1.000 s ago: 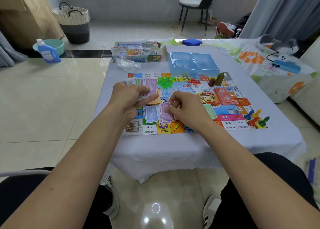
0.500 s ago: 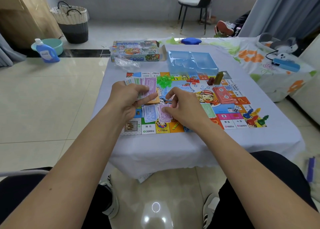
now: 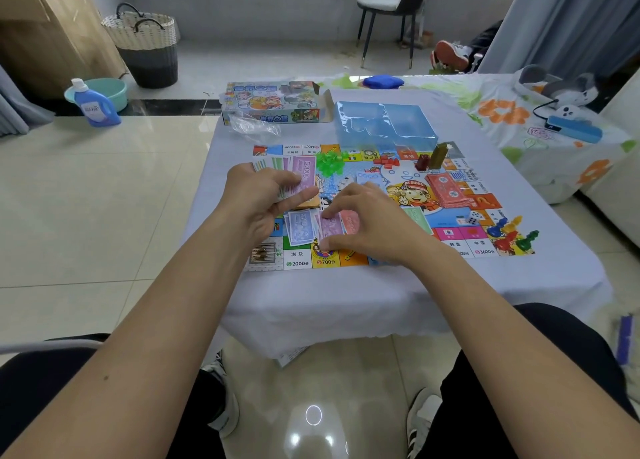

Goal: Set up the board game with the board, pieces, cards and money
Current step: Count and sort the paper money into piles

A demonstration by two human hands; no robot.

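Observation:
The colourful game board (image 3: pixel 485 202) lies open on the white-clothed table (image 3: pixel 398 285). My left hand (image 3: pixel 256 198) grips a fanned wad of play money (image 3: pixel 301 172), a purple 5000 note on top. My right hand (image 3: pixel 370 219) hovers over small piles of sorted notes (image 3: pixel 301 228) on the board's near left, its fingertips touching a purple note (image 3: pixel 330 228). A red card stack (image 3: pixel 445 188), green houses (image 3: pixel 330 162), red houses (image 3: pixel 388 162), a white die (image 3: pixel 472 216) and coloured pawns (image 3: pixel 509 235) sit on the board.
The game box (image 3: pixel 273 103), a clear plastic bag (image 3: pixel 252 126) and a blue plastic tray insert (image 3: pixel 384 122) sit behind the board. A floral-covered surface (image 3: pixel 519 112) with a blue device lies to the right. Detergent bottle (image 3: pixel 93 106), basket (image 3: pixel 145 46) and chair (image 3: pixel 391 4) stand on the floor.
My right hand has shifted slightly right over the sorted piles, and a red note now shows beside the purple one. My left hand keeps holding the wad.

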